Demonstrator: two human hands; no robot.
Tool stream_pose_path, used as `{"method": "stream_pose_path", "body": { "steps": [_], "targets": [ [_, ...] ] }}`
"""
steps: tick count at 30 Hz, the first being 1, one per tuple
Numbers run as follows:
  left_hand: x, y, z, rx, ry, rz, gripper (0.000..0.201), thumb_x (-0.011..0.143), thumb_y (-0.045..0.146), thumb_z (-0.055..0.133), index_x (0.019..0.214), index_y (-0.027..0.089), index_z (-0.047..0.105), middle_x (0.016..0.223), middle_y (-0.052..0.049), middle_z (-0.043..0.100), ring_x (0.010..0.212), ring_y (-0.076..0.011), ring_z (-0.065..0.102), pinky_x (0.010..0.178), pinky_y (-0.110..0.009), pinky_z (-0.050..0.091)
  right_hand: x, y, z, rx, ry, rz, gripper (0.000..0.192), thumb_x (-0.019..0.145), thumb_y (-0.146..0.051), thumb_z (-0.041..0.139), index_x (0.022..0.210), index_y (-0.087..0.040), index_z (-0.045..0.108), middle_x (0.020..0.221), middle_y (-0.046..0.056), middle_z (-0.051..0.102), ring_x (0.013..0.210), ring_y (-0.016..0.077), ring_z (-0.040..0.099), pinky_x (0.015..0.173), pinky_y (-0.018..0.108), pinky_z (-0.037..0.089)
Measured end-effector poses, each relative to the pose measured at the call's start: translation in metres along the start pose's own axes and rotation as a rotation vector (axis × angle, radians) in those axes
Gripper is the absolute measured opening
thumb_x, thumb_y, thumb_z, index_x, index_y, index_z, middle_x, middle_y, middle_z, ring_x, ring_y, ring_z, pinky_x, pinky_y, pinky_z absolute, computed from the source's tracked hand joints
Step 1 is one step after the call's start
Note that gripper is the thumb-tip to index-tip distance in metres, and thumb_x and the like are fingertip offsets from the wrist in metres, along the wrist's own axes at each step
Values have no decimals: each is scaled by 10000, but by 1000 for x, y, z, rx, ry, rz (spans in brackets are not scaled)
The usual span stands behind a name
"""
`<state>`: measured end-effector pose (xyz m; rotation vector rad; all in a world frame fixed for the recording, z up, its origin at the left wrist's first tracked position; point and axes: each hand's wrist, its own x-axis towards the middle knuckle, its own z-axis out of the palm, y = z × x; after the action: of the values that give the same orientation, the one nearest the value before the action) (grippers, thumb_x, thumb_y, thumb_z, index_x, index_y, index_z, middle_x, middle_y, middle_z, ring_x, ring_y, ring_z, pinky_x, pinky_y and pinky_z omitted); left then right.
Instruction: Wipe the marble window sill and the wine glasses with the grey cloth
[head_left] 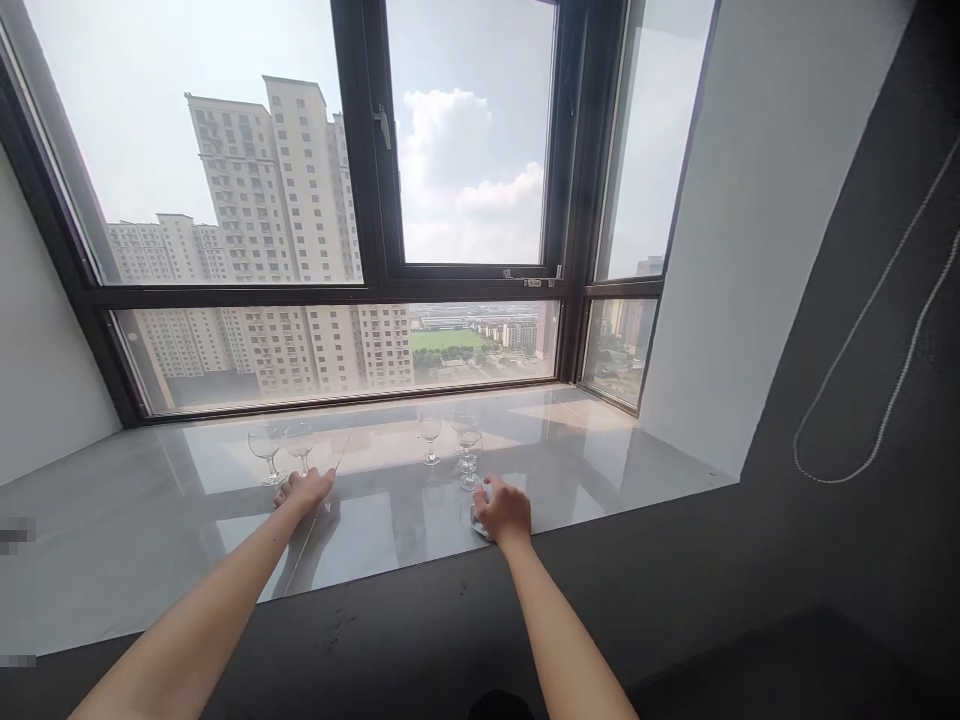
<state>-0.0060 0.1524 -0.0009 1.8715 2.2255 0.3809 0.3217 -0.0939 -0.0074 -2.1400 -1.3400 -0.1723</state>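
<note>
Clear stemmed wine glasses stand upright on the glossy windowsill [390, 520]. On the left, my left hand [304, 491] is at the base of a wine glass [298, 438], its fingers curled round the foot, which the hand hides. Close beside it is another wine glass [265, 443]. My right hand [505, 511] is closed on a crumpled pale cloth [481, 526] near the sill's front edge. Just behind that hand stands a wine glass [469, 440], overlapping one farther back. Slightly left of these is a separate wine glass [430, 430].
A dark-framed window [375, 292] with a handle [383, 128] rises behind the sill. White side walls [720, 250] flank it. A looped blind chain [855, 470] hangs at the right. The sill's front edge drops to a dark wall [390, 630].
</note>
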Motion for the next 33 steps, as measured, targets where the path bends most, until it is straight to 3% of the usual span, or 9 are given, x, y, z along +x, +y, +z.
{"method": "stream_pose_path", "body": {
  "steps": [4, 11, 16, 22, 26, 29, 33],
  "targets": [
    [11, -6, -3, 4, 11, 48, 625, 807, 621, 313, 1261, 255, 539, 1417, -182, 406, 1287, -442, 353, 945, -613, 304, 0, -1, -1, 1, 1, 0, 324, 901, -394, 411, 1039, -214, 642, 771, 59, 700, 740, 207, 642, 630, 262, 352],
    [9, 2, -12, -26, 84, 68, 596, 805, 550, 351, 1192, 175, 607, 1355, -198, 492, 1202, -426, 460, 916, -547, 367, -1, -4, -6, -16, -33, 33, 320, 911, -383, 417, 1056, -214, 646, 784, 56, 702, 782, 203, 649, 655, 260, 365],
    [-8, 6, -12, 29, 44, 310, 458, 800, 444, 391, 973, 146, 694, 1124, -183, 628, 1138, -371, 518, 923, -460, 398, -1, -5, -7, -36, -46, 36, 327, 910, -384, 409, 1064, -213, 642, 813, 63, 703, 781, 197, 643, 654, 259, 364],
    [-55, 16, 1, -18, 24, 566, 388, 830, 336, 391, 936, 145, 712, 1058, -153, 617, 1046, -281, 555, 918, -370, 416, -1, -3, -4, -23, -17, 18, 312, 903, -389, 409, 1023, -218, 639, 770, 50, 696, 729, 199, 636, 622, 259, 351],
    [-105, 22, 13, -93, 54, 724, 381, 860, 344, 405, 980, 149, 710, 1030, -141, 605, 1043, -270, 548, 926, -372, 419, -2, -3, -3, -21, -24, 21, 325, 912, -393, 402, 1026, -212, 647, 787, 59, 698, 749, 199, 640, 651, 259, 363],
    [-141, 25, 17, -195, 35, 852, 315, 850, 352, 454, 904, 198, 723, 1035, -121, 610, 1064, -270, 547, 898, -353, 438, -2, -3, -4, -19, -31, 16, 323, 916, -398, 403, 1028, -214, 643, 786, 55, 699, 753, 196, 643, 647, 253, 360],
    [-170, 26, 14, -245, 21, 956, 296, 857, 365, 461, 820, 217, 715, 996, -111, 607, 1043, -259, 558, 838, -328, 457, -2, -4, -6, -32, -31, 16, 315, 917, -397, 401, 1025, -216, 636, 783, 49, 699, 752, 195, 646, 626, 252, 350]
  ]
}}
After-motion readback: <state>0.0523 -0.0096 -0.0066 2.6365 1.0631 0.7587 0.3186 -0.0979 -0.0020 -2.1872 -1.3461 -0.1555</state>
